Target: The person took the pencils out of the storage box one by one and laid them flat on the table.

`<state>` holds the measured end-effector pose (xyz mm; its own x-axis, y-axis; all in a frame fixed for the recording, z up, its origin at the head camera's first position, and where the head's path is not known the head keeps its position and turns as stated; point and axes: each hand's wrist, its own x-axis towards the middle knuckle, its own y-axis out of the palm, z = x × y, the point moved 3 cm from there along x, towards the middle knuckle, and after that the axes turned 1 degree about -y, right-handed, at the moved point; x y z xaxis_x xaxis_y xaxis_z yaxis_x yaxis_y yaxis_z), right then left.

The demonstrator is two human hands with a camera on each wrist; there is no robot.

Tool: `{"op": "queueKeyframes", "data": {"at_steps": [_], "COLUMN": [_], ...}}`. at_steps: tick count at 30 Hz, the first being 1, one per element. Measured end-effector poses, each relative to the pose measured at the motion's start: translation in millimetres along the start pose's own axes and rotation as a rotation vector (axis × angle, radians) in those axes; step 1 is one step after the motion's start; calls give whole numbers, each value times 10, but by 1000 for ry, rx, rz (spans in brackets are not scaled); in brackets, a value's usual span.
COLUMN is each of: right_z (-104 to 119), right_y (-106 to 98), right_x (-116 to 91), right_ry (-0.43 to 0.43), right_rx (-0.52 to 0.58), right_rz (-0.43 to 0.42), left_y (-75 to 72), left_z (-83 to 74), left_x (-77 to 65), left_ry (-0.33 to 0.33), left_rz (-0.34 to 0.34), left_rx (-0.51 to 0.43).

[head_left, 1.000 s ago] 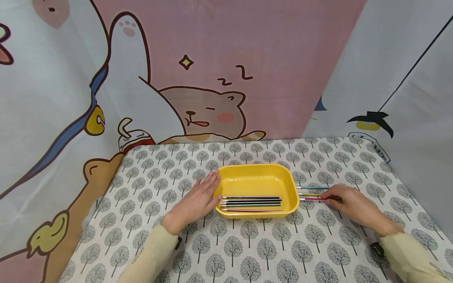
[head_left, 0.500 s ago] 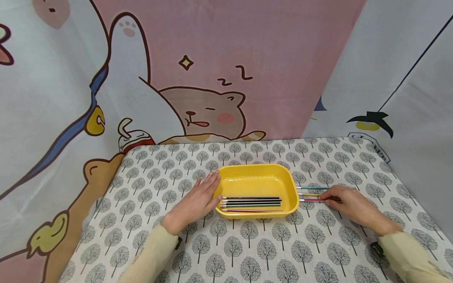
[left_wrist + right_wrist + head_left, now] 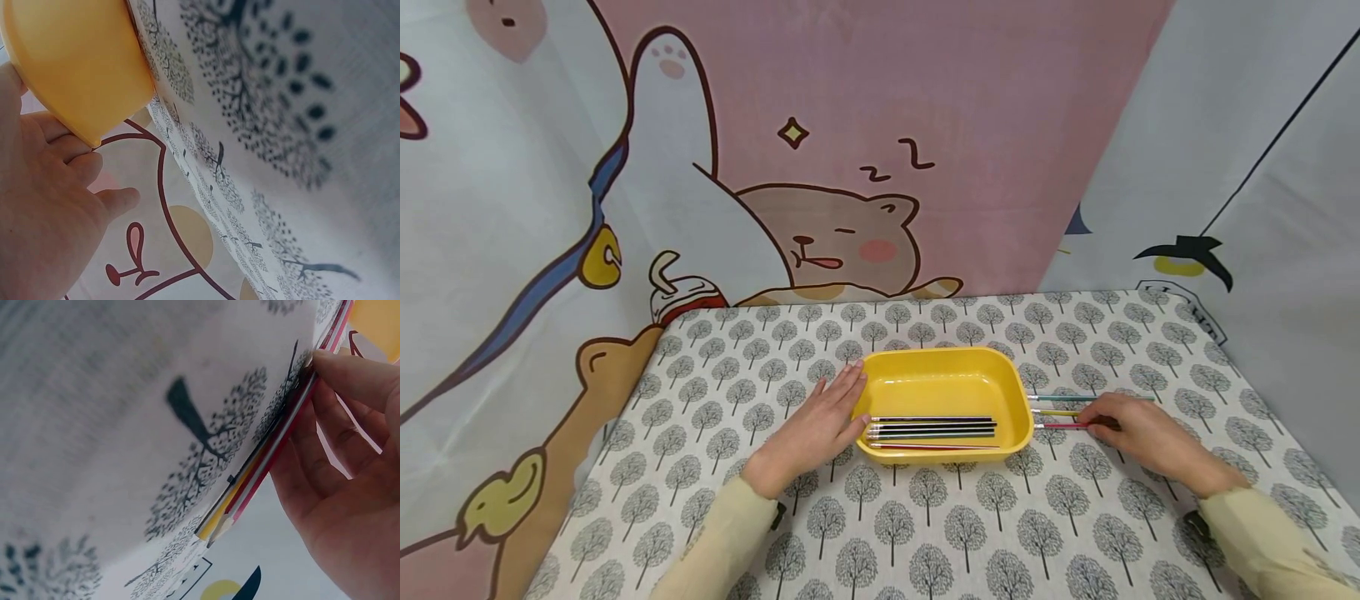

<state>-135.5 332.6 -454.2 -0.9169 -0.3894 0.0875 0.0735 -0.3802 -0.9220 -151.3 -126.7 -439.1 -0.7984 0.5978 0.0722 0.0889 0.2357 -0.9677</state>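
Observation:
A yellow plastic tray [image 3: 943, 353] stands on the table. My left hand [image 3: 808, 429] rests against its left end, fingers extended on the rim; the left wrist view shows these fingers touching the tray's outer edge [image 3: 81, 81]. Several dark pencils [image 3: 934, 429] and a red-and-white pencil [image 3: 936, 447] lie along the near side inside the tray. To the right of the tray, my right hand [image 3: 1150, 433] pinches a red striped pencil [image 3: 275, 440] between thumb and fingers, low at the cloth. A yellow pencil [image 3: 1054, 412] lies right beside it, partly hidden by the hand.
A teal pencil [image 3: 1067, 398] lies on the table behind the right hand, its eraser end by the tray's right wall. A tree-print cloth [image 3: 925, 533] covers the table. Cartoon-printed curtains [image 3: 1000, 167] hang behind and at both sides.
The red striped pencil's eraser end has shifted slightly toward the near side, and the right fingers have moved marginally with it. The left hand and the tray have stayed put.

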Motion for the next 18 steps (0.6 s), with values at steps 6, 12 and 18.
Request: {"op": "queueKeyframes", "data": {"at_steps": [6, 12, 18], "right_z": [5, 4, 11], "right_y": [-2, 3, 3], "right_x": [-2, 0, -1], "right_ry": [-12, -12, -13], "right_rx": [5, -1, -13], "right_rz": [8, 4, 0], "left_y": [0, 0, -4], "left_z": [-2, -1, -9], "left_x": [0, -7, -6], "left_ry": [-6, -12, -9], "left_rz": [10, 17, 6], "left_rx": [-7, -3, 1]}}
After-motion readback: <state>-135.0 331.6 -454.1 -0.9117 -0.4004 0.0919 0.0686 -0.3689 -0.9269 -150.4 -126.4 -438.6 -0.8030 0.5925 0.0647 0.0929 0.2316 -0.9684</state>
